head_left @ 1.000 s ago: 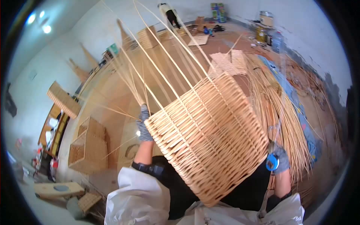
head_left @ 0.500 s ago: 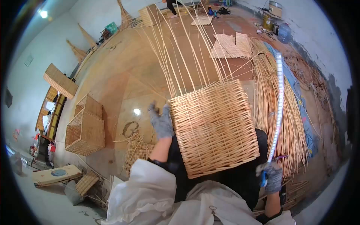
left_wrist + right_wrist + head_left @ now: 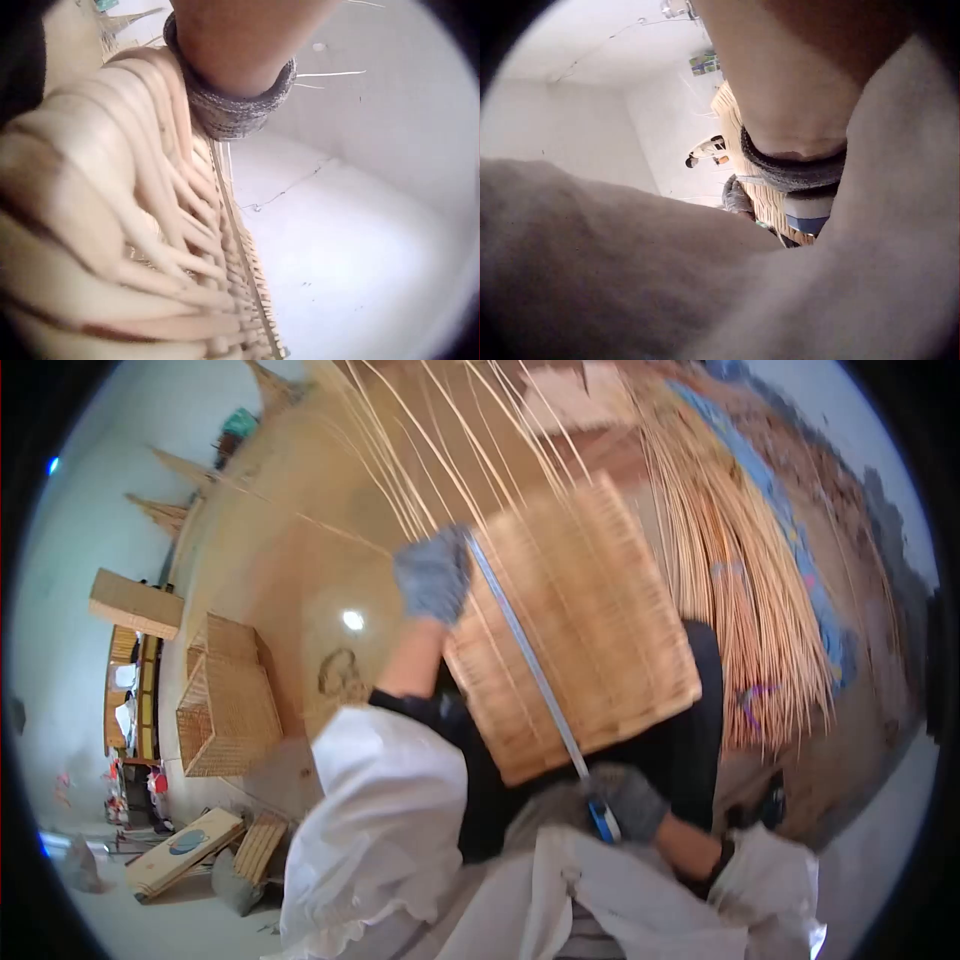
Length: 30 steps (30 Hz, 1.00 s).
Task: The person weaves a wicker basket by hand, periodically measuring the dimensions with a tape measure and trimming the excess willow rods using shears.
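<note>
A woven wicker panel [image 3: 580,630] with long loose stakes at its far edge lies tilted over the person's dark-clad lap. My gloved left hand [image 3: 433,575] is at the panel's upper left corner, its fingers pinching the end of a tape measure's blade [image 3: 525,635]. That blade runs straight across the panel's face, down to the blue tape measure case [image 3: 602,820]. Around the case grips my gloved right hand [image 3: 630,800], close to the lap. The left wrist view shows the panel's woven edge [image 3: 187,255] beside the glove cuff [image 3: 236,112]. Much of the right wrist view is hidden by sleeve cloth.
Bundled wicker rods [image 3: 740,590] lie along the floor to the right on a blue cloth [image 3: 800,570]. Open woven boxes [image 3: 235,705] stand at the left, near a wooden board [image 3: 185,852]. The panel's stakes [image 3: 440,450] reach forward over the floor.
The left hand has gone from open beside the panel to its upper corner. The right hand came inward from the right, and the tape blade, upright before, now lies across the panel.
</note>
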Tool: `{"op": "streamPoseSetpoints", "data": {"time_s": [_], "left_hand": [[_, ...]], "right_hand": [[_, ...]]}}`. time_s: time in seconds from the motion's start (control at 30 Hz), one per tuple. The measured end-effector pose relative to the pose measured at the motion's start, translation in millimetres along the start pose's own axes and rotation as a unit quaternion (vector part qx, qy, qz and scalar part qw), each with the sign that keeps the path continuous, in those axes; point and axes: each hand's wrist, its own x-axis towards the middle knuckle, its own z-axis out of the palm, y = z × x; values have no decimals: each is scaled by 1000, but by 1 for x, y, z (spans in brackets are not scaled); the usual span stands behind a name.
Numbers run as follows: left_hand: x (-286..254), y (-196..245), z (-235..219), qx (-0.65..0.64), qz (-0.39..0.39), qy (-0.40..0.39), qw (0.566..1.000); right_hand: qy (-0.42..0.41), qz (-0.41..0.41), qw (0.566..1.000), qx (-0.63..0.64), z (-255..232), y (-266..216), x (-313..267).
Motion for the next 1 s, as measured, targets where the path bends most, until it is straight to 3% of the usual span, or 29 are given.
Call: {"op": "streamPoseSetpoints", "data": {"time_s": [0.03, 0.1, 0.17, 0.27, 0.47, 0.57, 0.6, 0.63, 0.67, 0.7, 0.77, 0.83, 0.87, 0.93, 1.0], "left_hand": [[-3, 0, 0, -17, 1, -4, 1000], [-7, 3, -6, -55, -2, 4, 998], [-7, 4, -6, -93, -5, 18, 995], [-8, 14, -8, -71, -36, -22, 997], [-12, 8, 13, -76, -23, 6, 997], [-17, 12, 8, -61, -24, 18, 998], [-20, 6, 21, -78, 16, 79, 994], [-23, 1, 31, -78, 11, 72, 994], [-29, 2, 31, -77, 6, 68, 995], [-36, 5, 31, -98, -24, 77, 992], [-49, -1, 41, -136, -64, 93, 984], [-56, -6, 55, -171, -83, 103, 976], [-51, -6, 52, -163, -76, 76, 981], [-38, -4, 41, -149, -56, 25, 987], [-28, 12, 34, -20, -49, 70, 996]], "right_hand": [[1, 91, 996, 15, 6, -24, -4], [12, 92, 987, 132, 15, -17, 8], [9, 50, 987, 154, 17, -4, 19], [-8, 72, 978, 193, 14, -1, 22], [8, 82, 985, 152, 12, 1, 28], [27, 133, 969, 205, 12, 9, 30], [20, 150, 981, 123, 8, 11, 31], [15, 158, 987, 37, 3, 16, 31], [15, 95, 993, 68, 4, 24, 32], [22, 182, 981, 57, 4, -13, 22], [45, 38, 997, 55, -4, -1, 21], [82, 19, 957, 278, -29, -3, 28], [99, 12, 917, 386, -40, -4, 30], [137, -39, 952, 270, -58, -7, 36], [155, -68, 962, 214, -63, -17, 39]]}}
